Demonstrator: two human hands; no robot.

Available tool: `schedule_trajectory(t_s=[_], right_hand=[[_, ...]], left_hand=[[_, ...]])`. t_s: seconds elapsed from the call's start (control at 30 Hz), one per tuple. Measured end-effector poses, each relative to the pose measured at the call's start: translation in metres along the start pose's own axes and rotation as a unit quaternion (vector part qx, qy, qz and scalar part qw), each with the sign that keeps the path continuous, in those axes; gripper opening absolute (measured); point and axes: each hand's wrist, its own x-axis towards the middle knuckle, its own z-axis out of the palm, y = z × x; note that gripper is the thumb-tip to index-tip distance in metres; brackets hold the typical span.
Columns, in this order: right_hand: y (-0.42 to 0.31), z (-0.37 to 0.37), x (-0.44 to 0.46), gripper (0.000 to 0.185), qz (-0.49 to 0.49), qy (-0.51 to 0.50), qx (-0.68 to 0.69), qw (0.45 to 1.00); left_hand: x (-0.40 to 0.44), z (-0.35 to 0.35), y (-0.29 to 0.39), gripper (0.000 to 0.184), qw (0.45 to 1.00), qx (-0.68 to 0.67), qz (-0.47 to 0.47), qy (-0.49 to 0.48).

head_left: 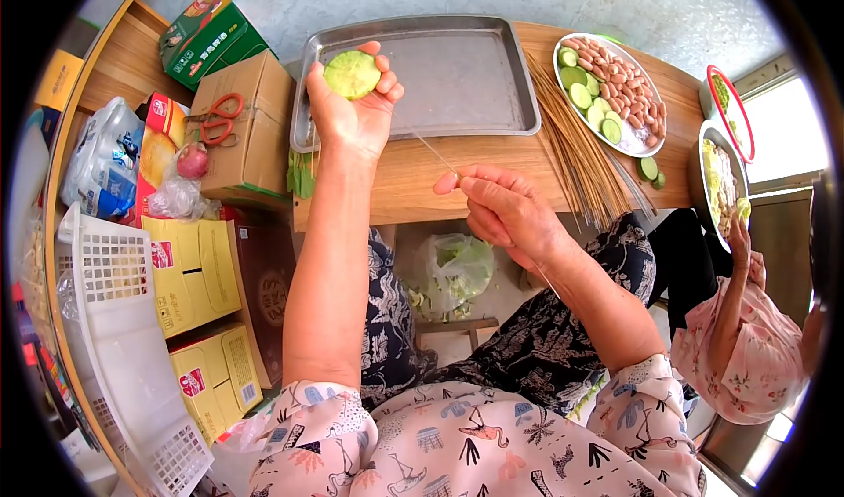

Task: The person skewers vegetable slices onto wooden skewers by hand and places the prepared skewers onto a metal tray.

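My left hand [356, 115] is raised over the left end of the grey metal tray [440, 75], palm up with fingers curled. It holds a round, pale-green vegetable slice [352, 74]. Lower and to the right, my right hand [505, 207] pinches a thin skewer [432, 152]. One end of the skewer slants up toward my left hand, while the other sticks out below my right wrist. I cannot make out whether its tip touches the slice. Beside the tray lies a bundle of loose skewers [576, 145]. An oval white plate [651, 69] holds small sausages [620, 75] and cucumber slices [580, 95].
Cucumber pieces [648, 169] lie beside the plate. At right, another person's hand [740, 242] is at a bowl of food [723, 185]. Boxes [242, 123], red scissors [221, 119] and a white plastic basket [114, 321] are at left. A plastic bag of greens [460, 268] sits below the table.
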Motion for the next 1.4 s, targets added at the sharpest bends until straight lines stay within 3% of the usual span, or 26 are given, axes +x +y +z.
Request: schedule_trajectory(t_s=[0.27,0.43,0.6,0.7,0.87,1.4], right_hand=[[0.004,0.002,0.001,0.023,-0.016,0.007,-0.016,1.000],[-0.002,0.006,0.006,0.022,-0.029,0.019,-0.001,0.999],[0.000,0.002,0.015,0.022,-0.029,0.006,0.010,1.000],[-0.001,0.002,0.013,0.022,-0.030,0.001,0.006,1.000],[0.006,0.008,0.007,0.023,-0.007,0.004,-0.004,1.000],[0.005,0.009,0.004,0.024,0.004,-0.022,-0.013,1.000]], left_hand=[[0.000,-0.002,0.000,0.062,1.000,-0.010,-0.003,-0.013],[-0.011,0.010,-0.021,0.051,0.998,0.002,-0.052,-0.020],[-0.015,0.017,-0.027,0.047,0.999,-0.024,-0.034,0.010],[-0.014,0.014,-0.023,0.053,0.999,-0.009,-0.019,0.034],[0.002,-0.006,0.000,0.071,0.998,-0.057,-0.002,-0.022],[0.001,-0.005,0.004,0.072,0.993,-0.112,0.011,0.024]])
